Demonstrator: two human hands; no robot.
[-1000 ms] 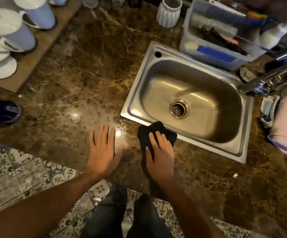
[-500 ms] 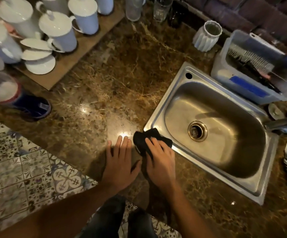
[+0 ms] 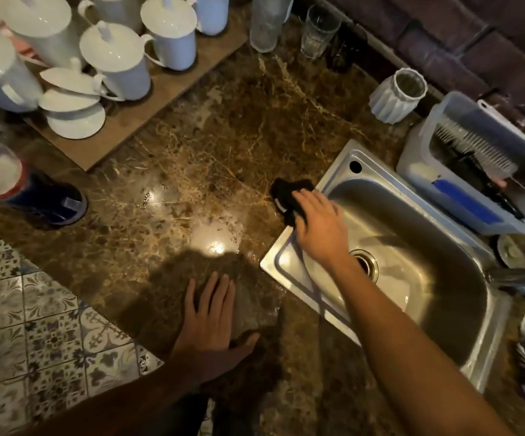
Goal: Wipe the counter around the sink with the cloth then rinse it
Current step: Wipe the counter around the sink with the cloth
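Note:
A black cloth (image 3: 287, 193) lies on the brown marble counter (image 3: 192, 171) against the left rim of the steel sink (image 3: 333, 174). My right hand (image 3: 317, 225) presses down on the cloth with its fingers laid over it, the arm reaching across the sink's near corner. My left hand (image 3: 210, 316) rests flat on the counter near the front edge, fingers spread and straight, holding nothing. The sink basin has a round drain (image 3: 368, 262) partly hidden by my right forearm. A tap (image 3: 519, 278) juts in from the right.
A wooden board (image 3: 148, 102) with several white lidded jugs stands at the back left. Glasses (image 3: 317, 33) and a white ribbed cup (image 3: 396, 96) line the back. A plastic tub (image 3: 475, 171) with brushes sits behind the sink. A dark blue container (image 3: 47, 199) is at the left.
My right hand has slid the cloth from the sink's near left corner up along its left rim toward the back. My left hand has stayed flat on the counter.

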